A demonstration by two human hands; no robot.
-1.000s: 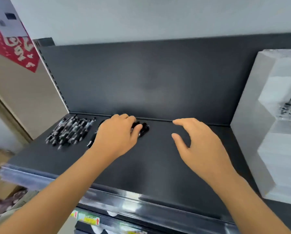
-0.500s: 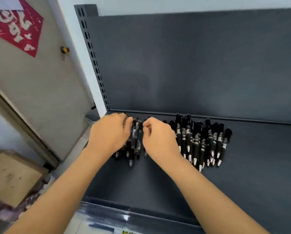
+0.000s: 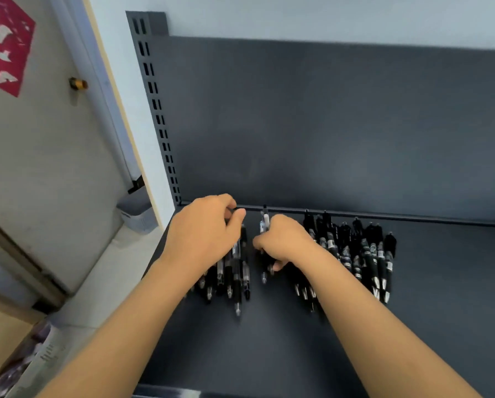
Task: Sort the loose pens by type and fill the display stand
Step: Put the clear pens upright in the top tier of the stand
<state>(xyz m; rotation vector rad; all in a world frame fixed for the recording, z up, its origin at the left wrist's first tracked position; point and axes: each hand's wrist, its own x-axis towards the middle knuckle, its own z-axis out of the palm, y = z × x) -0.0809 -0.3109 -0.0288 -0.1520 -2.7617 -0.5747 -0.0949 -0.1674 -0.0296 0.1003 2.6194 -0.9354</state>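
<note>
The long dark grey metal shelf [image 3: 341,340] fills most of what I see, its matching back panel [image 3: 326,124] rising at 12 o'clock and a slotted upright [image 3: 154,104] standing at 11 o'clock. It holds 2 heaps of loose pens and nothing else that I can see; the display stand is not in sight from here, so nothing is in it as far as I can tell.

The bigger heap, the black click pens with silver tips [image 3: 355,254], lies at 3 o'clock of the hands, roughly parallel, tips pointing toward the person. The smaller heap, the black and clear-barrelled pens [image 3: 232,277], lies at 9 o'clock of it, partly under the left hand.

The left hand [image 3: 203,234] is curled over the top of that smaller heap, fingers bent and pinched at the far ends of the pens; whether it grips 1 or only steadies them I cannot tell. The right hand [image 3: 286,242] is closed around 1 single pen with a pale clip [image 3: 265,222], which sticks out at 12 o'clock between the 2 heaps.

What worries me: both heaps are near-identical black, so the held pen could easily be dropped into the wrong one. The right forearm crosses low over the near tips of the bigger heap, and a careless sweep could roll pens together or toward the shelf's front edge at 6 o'clock. Round barrels on smooth metal probably roll readily.
</note>
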